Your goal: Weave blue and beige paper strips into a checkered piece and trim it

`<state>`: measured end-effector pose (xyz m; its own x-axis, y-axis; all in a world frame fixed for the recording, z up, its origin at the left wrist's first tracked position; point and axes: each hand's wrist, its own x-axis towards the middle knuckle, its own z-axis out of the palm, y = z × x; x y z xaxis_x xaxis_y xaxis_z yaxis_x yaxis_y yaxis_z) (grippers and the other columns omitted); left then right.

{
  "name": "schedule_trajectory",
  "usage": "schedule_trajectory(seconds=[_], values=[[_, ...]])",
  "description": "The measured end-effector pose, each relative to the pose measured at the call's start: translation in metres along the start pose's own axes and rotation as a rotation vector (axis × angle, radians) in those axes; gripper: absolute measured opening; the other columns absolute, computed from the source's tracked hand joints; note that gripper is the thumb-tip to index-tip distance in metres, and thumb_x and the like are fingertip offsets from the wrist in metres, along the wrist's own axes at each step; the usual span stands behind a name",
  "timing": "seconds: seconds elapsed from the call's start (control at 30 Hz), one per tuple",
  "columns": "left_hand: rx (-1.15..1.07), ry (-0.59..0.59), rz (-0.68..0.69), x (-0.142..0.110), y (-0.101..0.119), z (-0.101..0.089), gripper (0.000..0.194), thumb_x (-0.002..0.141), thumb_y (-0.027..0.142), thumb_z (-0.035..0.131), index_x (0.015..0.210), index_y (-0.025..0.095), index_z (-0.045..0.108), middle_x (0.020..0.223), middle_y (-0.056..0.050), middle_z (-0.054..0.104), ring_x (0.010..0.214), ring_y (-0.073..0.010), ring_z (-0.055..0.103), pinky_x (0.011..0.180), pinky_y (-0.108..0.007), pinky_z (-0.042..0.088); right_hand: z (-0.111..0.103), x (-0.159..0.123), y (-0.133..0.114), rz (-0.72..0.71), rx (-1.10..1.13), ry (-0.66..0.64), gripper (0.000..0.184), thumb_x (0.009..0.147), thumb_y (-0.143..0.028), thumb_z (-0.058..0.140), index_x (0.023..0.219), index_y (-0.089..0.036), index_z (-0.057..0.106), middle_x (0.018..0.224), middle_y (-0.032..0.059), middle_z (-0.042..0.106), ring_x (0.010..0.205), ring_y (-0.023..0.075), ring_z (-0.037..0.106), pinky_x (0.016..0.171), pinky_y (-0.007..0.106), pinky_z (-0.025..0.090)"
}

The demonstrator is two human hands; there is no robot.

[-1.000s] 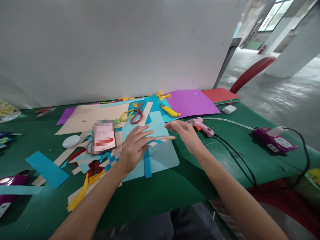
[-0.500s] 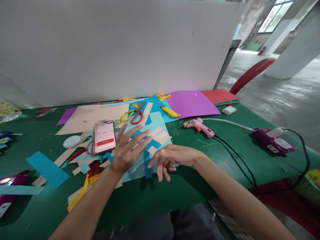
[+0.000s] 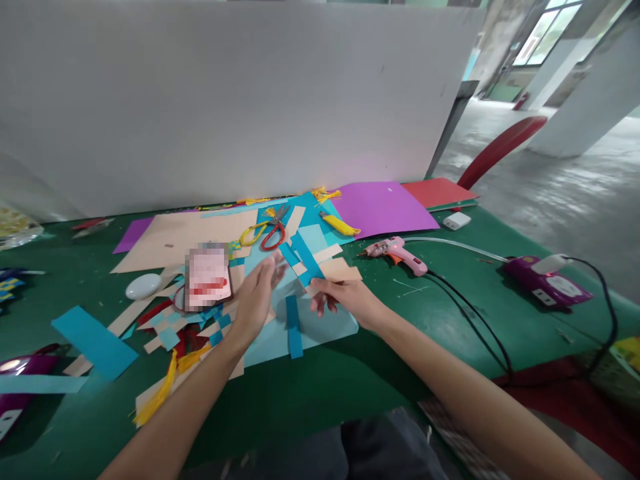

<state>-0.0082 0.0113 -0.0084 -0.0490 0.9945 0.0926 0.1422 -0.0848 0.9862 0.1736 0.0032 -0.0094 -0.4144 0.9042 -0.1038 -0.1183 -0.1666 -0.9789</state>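
Note:
My right hand [image 3: 340, 297] pinches a loosely woven piece of blue and beige paper strips [image 3: 311, 259] by its lower edge, lifted off a light blue sheet [image 3: 320, 327]. My left hand [image 3: 257, 287] is beside the piece's left side with its fingers stretched out; whether the fingertips touch it I cannot tell. A single blue paper strip [image 3: 295, 327] lies flat on the light blue sheet, between my wrists. Scissors [image 3: 273, 230] with one yellow and one red handle rest just beyond my left hand.
A phone [image 3: 207, 279] lies left among paper scraps, near a white oval object [image 3: 143, 287]. To the right are a pink glue gun [image 3: 400, 253], its cable, and a purple power block [image 3: 547, 283]. A yellow cutter [image 3: 340, 223] lies behind. A pale panel [image 3: 225, 100] stands along the back.
My right hand has picked up the woven paper strips and raised them off the sheet. My left hand has turned edge-on, its spread fingers now drawn together near the strips.

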Motion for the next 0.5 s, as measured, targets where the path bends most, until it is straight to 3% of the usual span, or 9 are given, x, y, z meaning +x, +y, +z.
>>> schedule_trajectory(seconds=[0.07, 0.17, 0.33, 0.5], values=[[-0.224, -0.204, -0.252, -0.003, 0.004, 0.005, 0.059, 0.087, 0.062, 0.044, 0.109, 0.012, 0.064, 0.110, -0.017, 0.068, 0.105, -0.0306, 0.063, 0.089, -0.043, 0.050, 0.001, 0.001, 0.001, -0.014, -0.013, 0.011, 0.030, 0.082, -0.040, 0.057, 0.067, -0.015, 0.061, 0.062, 0.0032, 0.067, 0.049, 0.0111, 0.059, 0.044, 0.022, 0.034], [-0.380, -0.376, -0.299, -0.010, 0.012, 0.012, 0.047, 0.084, 0.057, 0.054, 0.092, 0.012, 0.067, 0.091, -0.012, 0.071, 0.086, -0.0261, 0.067, 0.077, -0.037, 0.053, 0.003, 0.001, 0.002, -0.002, -0.053, 0.004, 0.030, 0.082, -0.039, 0.057, 0.065, -0.014, 0.061, 0.061, 0.0033, 0.067, 0.049, 0.0109, 0.059, 0.045, 0.022, 0.035], [-0.415, -0.315, -0.236, -0.016, 0.018, 0.018, 0.029, 0.082, 0.040, 0.066, 0.069, 0.015, 0.059, 0.066, -0.001, 0.065, 0.060, -0.0147, 0.062, 0.061, -0.027, 0.050, 0.006, 0.002, 0.004, 0.067, -0.078, -0.027, 0.027, 0.083, -0.035, 0.057, 0.066, -0.015, 0.060, 0.061, 0.0023, 0.066, 0.047, 0.0097, 0.058, 0.044, 0.021, 0.035], [-0.493, -0.263, -0.294, -0.017, 0.018, 0.019, 0.027, 0.077, 0.034, 0.072, 0.065, 0.015, 0.058, 0.068, -0.001, 0.066, 0.064, -0.0146, 0.063, 0.062, -0.026, 0.050, 0.006, 0.004, 0.005, 0.134, -0.104, 0.009, 0.032, 0.083, -0.040, 0.059, 0.064, -0.015, 0.058, 0.058, 0.0028, 0.065, 0.045, 0.0097, 0.058, 0.041, 0.020, 0.033]])
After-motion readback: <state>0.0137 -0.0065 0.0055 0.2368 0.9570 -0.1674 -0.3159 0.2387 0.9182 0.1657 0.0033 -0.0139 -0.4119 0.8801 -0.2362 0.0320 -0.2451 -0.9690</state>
